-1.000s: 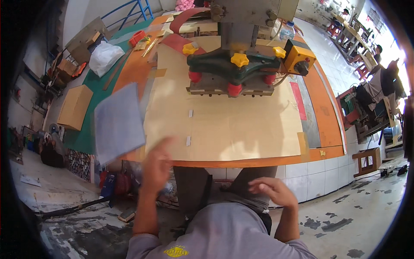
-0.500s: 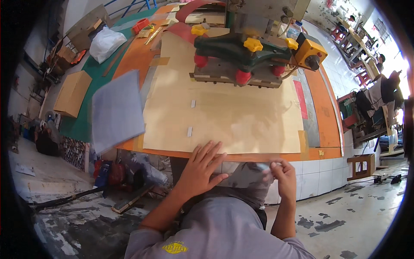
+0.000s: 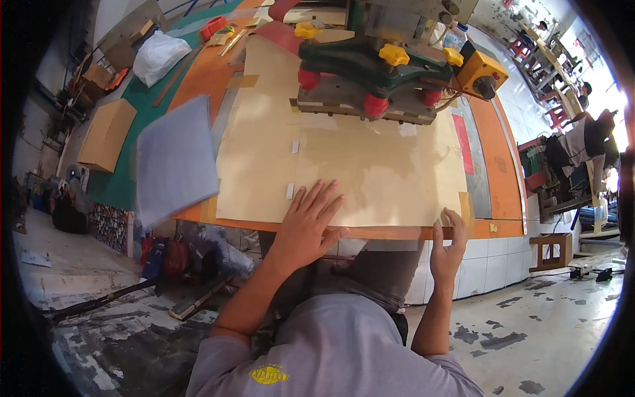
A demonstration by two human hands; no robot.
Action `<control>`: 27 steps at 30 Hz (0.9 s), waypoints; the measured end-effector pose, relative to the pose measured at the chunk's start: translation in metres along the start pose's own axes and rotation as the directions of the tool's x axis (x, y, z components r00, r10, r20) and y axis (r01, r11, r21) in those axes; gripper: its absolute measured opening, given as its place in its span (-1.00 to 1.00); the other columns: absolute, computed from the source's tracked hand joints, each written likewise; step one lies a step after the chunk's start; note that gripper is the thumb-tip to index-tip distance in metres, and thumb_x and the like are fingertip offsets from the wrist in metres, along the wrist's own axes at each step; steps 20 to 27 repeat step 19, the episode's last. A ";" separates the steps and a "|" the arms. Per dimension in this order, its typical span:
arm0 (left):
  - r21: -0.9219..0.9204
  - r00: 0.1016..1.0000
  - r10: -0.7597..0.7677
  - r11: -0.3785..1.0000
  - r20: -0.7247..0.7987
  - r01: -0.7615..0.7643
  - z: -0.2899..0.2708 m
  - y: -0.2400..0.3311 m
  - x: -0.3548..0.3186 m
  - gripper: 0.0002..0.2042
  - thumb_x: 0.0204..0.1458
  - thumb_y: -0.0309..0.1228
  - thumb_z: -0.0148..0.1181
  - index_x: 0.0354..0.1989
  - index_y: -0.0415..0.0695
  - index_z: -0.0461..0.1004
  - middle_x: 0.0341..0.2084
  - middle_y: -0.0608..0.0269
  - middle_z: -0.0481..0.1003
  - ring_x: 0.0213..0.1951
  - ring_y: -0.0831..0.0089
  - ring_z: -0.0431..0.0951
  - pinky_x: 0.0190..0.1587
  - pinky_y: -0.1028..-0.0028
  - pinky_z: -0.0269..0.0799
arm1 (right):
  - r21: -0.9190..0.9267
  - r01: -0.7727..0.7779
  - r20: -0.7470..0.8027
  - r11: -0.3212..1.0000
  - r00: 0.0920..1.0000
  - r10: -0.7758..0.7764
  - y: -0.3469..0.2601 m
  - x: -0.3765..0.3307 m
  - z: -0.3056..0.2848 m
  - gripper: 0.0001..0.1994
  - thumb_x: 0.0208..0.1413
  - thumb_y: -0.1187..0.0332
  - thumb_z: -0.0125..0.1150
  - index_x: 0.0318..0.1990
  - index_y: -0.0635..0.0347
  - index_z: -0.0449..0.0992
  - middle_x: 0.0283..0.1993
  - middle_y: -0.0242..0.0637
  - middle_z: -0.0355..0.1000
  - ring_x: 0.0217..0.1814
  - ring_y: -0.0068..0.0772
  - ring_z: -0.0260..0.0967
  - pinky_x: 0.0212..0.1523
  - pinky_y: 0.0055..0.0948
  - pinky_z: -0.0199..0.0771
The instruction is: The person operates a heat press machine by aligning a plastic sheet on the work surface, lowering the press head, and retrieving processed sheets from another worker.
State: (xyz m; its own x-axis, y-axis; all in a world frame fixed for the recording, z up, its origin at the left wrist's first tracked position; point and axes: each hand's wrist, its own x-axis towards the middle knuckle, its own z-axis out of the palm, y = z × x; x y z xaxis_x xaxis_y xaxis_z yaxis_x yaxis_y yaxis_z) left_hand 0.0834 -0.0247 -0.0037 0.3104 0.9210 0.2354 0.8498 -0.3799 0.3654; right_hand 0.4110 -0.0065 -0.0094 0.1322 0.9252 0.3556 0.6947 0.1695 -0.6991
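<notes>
My left hand [image 3: 304,221] lies flat with spread fingers on the near edge of a cream sheet [image 3: 258,145] taped to the table. At the sheet's front right corner is my right hand [image 3: 450,246], its thumb and fingers apart and nothing visible between them. Two small white strips, an upper strip [image 3: 295,147] and a lower strip [image 3: 290,191], sit on the sheet beyond my left fingertips. Over its far part stands a press head [image 3: 350,63], dark green with yellow knobs and red feet.
A stack of clear plastic sheets [image 3: 175,162] overhangs the table's left front edge. Behind it are a cardboard box [image 3: 106,135] and a white plastic bag [image 3: 159,56]. A yellow control box [image 3: 479,75] juts from the press. On the right floor stands a wooden stool [image 3: 552,251].
My right hand has moved up and right from below the table edge to the sheet's corner, its fingers now apart. The left hand has slid slightly farther onto the sheet.
</notes>
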 end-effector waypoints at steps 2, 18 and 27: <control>-0.009 1.000 0.005 1.000 -0.006 -0.005 0.000 0.000 0.000 -0.39 0.31 0.03 0.12 0.41 -0.09 0.37 0.52 0.05 0.19 0.54 -0.01 0.11 0.55 -0.11 -0.04 | -0.019 0.013 0.026 1.000 1.000 -0.012 0.001 0.000 0.000 -0.64 0.34 0.32 0.27 0.23 0.19 0.53 0.29 -0.13 0.45 0.41 -0.07 0.32 0.40 -0.16 0.24; -0.016 1.000 0.022 1.000 -0.004 -0.022 -0.007 -0.003 -0.002 -0.32 0.24 0.11 0.17 0.38 -0.15 0.41 0.50 -0.01 0.21 0.53 -0.03 0.13 0.54 -0.12 -0.04 | -0.166 0.308 0.354 0.937 0.905 -0.235 -0.020 0.023 0.012 -0.48 0.30 0.16 0.26 0.38 0.06 0.47 0.54 -0.17 0.27 0.64 0.02 0.06 0.61 0.12 -0.12; -0.010 1.000 0.028 1.000 -0.010 -0.028 -0.007 -0.002 -0.002 -0.31 0.26 0.13 0.15 0.36 -0.18 0.43 0.48 -0.06 0.23 0.52 -0.06 0.15 0.53 -0.13 -0.01 | -0.172 0.309 0.360 0.935 0.904 -0.232 -0.018 0.023 0.011 -0.47 0.30 0.14 0.26 0.39 0.05 0.46 0.55 -0.17 0.26 0.65 0.02 0.05 0.61 0.12 -0.12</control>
